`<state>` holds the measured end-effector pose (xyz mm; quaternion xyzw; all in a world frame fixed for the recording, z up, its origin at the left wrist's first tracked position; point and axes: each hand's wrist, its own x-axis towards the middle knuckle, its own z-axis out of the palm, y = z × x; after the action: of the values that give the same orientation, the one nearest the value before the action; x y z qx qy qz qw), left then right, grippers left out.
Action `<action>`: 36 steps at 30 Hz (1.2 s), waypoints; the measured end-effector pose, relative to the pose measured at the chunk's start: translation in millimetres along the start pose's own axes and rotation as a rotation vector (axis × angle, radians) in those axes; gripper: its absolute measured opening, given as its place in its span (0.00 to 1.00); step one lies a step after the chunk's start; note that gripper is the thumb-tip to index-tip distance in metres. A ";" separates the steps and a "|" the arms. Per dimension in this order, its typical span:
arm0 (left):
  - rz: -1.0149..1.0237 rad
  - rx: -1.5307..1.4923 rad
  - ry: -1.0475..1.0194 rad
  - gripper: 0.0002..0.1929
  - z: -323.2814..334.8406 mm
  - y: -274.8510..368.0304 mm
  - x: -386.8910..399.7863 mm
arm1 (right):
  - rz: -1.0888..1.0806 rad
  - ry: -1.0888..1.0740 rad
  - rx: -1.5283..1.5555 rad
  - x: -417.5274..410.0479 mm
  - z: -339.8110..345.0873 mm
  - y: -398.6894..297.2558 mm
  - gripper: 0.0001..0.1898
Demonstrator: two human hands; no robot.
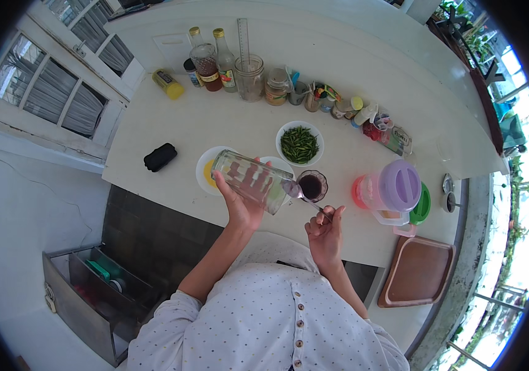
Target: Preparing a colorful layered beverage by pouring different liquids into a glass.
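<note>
My left hand (244,204) grips a clear glass jar (264,178), tilted on its side with its mouth towards the right. In my right hand (327,229) is a metal spoon (310,201), its bowl at the jar's mouth. Just beyond the spoon stands a small scalloped glass bowl (313,185) of dark liquid. Under the jar, a white plate (201,183) with something yellow on it is partly covered. Another white plate (277,162) is mostly hidden behind the jar. Farther back, a white bowl (299,143) holds green chillies.
Bottles (227,65), a large glass jar (249,81) with a ruler and several small containers line the wall. At right are a pink pitcher with a purple lid (399,188) and a brown tray (417,271). A black case (160,157) lies at left. A drawer unit (79,301) stands below.
</note>
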<state>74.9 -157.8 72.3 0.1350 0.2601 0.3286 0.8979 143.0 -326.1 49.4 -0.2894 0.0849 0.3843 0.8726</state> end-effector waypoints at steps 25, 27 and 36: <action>-0.147 0.016 0.031 0.30 -28.5 0.2 16.1 | -0.818 -0.223 -1.092 -4.4 29.9 -56.5 0.09; -0.170 0.006 0.048 0.29 -30.8 -0.2 15.5 | -1.082 -0.417 -1.419 -0.9 28.3 -66.8 0.10; -0.133 0.167 0.185 0.29 -30.4 -5.2 14.8 | -0.687 -0.194 -1.096 3.9 29.6 -41.3 0.14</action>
<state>70.3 -149.8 39.4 0.1608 0.3763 0.2565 0.8756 173.2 -329.0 90.3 -0.6668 -0.2998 0.0957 0.6755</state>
